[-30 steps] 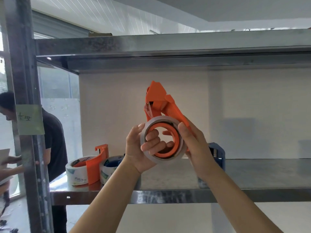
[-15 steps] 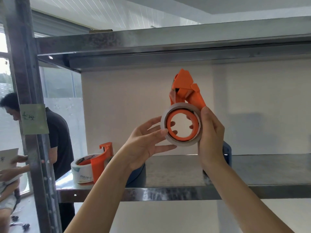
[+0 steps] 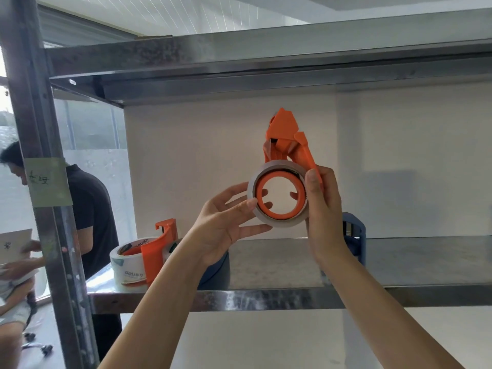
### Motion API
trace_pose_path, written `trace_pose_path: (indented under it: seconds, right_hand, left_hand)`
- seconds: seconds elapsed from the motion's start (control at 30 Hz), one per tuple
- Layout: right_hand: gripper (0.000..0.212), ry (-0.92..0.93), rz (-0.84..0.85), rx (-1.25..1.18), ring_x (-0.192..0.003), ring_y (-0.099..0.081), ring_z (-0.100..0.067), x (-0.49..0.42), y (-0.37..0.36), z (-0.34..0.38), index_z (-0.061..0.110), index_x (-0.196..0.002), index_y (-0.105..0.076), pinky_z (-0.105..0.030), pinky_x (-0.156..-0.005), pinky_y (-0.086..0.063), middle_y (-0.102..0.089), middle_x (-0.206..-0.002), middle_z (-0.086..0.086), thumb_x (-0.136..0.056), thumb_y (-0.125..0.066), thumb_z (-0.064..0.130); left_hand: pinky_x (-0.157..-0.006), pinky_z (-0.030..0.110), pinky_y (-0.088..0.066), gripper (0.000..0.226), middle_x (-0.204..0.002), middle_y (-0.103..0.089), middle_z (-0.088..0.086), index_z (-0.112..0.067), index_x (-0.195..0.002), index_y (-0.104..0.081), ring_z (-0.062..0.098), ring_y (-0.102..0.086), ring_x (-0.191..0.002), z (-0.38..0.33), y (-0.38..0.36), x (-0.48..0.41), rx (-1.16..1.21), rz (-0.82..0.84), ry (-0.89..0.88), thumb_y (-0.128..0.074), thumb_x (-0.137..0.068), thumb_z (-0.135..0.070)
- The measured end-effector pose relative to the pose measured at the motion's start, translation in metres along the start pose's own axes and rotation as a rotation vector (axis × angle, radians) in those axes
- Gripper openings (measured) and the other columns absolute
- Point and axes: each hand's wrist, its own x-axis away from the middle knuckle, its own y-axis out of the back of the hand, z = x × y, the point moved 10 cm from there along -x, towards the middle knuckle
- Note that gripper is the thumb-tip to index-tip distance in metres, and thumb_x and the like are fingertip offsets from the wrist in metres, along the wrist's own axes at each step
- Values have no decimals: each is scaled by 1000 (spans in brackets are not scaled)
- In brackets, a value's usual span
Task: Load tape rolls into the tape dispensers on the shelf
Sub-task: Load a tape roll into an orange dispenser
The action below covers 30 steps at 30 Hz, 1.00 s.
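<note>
Nearest: right hand (image 3: 323, 209) grips the dispenser (image 3: 286, 134) upright, cutter end up, thumb across the roll (image 3: 279, 222) — apparently keeping it seated on the hub. The left hand (image 3: 226, 225), fingers relaxed, steadies the roll's edge. Both are held above the shelf (image 3: 266, 299) — a loaded dispenser (image 3: 157, 251) lies far left.

Two orange tape dispensers: a held orange dispenser (image 3: 286, 137) at centre frame and a standing orange dispenser (image 3: 157, 251) at lower left. Two blue ones: a left blue dispenser (image 3: 217, 267) mostly hidden by a wrist, and a right blue dispenser (image 3: 355, 233) just right of centre. Two tape rolls show plainly: a pale roll (image 3: 279, 222) at centre and a printed white roll (image 3: 127, 270) at lower left; a third may sit just behind it, mostly covered. Two hands: left hand (image 3: 226, 227) and right hand (image 3: 324, 209). Two shelf boards: upper shelf (image 3: 266, 49) and lower shelf (image 3: 426, 262). One green note (image 3: 48, 182) at left. Two bystanders at the left edge: a person in black (image 3: 90, 209) and a seated person (image 3: 13, 302).
</note>
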Motion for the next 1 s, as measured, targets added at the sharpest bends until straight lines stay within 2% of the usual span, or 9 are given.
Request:
trace_pose_path:
  seconds: [0.17,0.3,0.4,0.5,0.57,0.63,0.77,0.87,1.0]
  right_hand:
    - [72,-63,114,-34,-107,-59,-11,9,-6,-15,29,-120,-54,-33,-96,-48,-63,-111,9,-70,-48,81]
    - [86,-114,280,-16,-124,-52,-10,22,-16,-32,23,-139,-43,-30,-107,-40,-58,-130,7,-72,-52,77]
    - [89,-182,393,59,-128,-46,-4,40,-20,-56,28,-144,-34,-23,-107,-37,-52,-136,12,-72,-56,75]
    - [77,-216,461,94,-127,-45,1,54,-21,-73,31,-143,-31,-18,-105,-38,-53,-132,21,-78,-62,57]
    - [66,-203,478,118,-126,-47,0,54,-21,-76,29,-143,-33,-16,-103,-38,-54,-129,21,-85,-62,40]
    - [64,-206,485,144,-124,-48,0,54,-20,-76,30,-142,-34,-17,-102,-39,-55,-128,20,-85,-62,34]
    - [59,-223,538,208,-119,-49,3,57,-23,-79,39,-135,-35,-13,-98,-40,-55,-125,21,-83,-62,37]
    - [54,-257,554,236,-120,-48,5,58,-24,-83,47,-133,-32,-15,-99,-40,-53,-127,22,-85,-58,46]
    - [47,-372,546,245,-113,-40,24,63,-21,-93,48,-137,-30,-2,-91,-29,-47,-123,39,-91,-33,55]
  left_hand:
    - [-77,49,-57,59,-117,-65,23,-1,-127,-52,41,-65,-104,10,9,2,4,-64,22,-71,-73,-16]
    - [-78,52,-56,68,-118,-65,23,2,-127,-51,39,-66,-103,24,23,7,35,-128,42,-78,-69,-22]
    - [-80,53,-56,60,-115,-67,22,2,-125,-53,37,-67,-102,40,37,14,-28,-195,75,-73,-75,-25]
    - [-81,51,-57,54,-113,-68,20,0,-123,-57,34,-67,-103,58,46,20,-99,-243,99,-68,-78,-27]
    - [-80,49,-57,51,-115,-68,19,-2,-122,-59,33,-66,-106,65,49,22,-102,-257,86,-66,-79,-28]
    - [-79,45,-58,46,-115,-68,18,-4,-120,-61,32,-66,-107,69,50,23,-106,-278,67,-63,-81,-28]
    - [-76,40,-59,39,-113,-70,14,-8,-120,-61,28,-67,-105,75,54,27,-178,-312,44,-54,-88,-30]
    - [-84,39,-58,41,-113,-70,11,-11,-120,-61,25,-67,-106,75,55,28,-238,-325,33,-54,-86,-34]
    - [-95,36,-47,28,-103,-72,2,-27,-98,-72,21,-63,-103,70,57,29,-333,-352,12,-53,-83,-40]
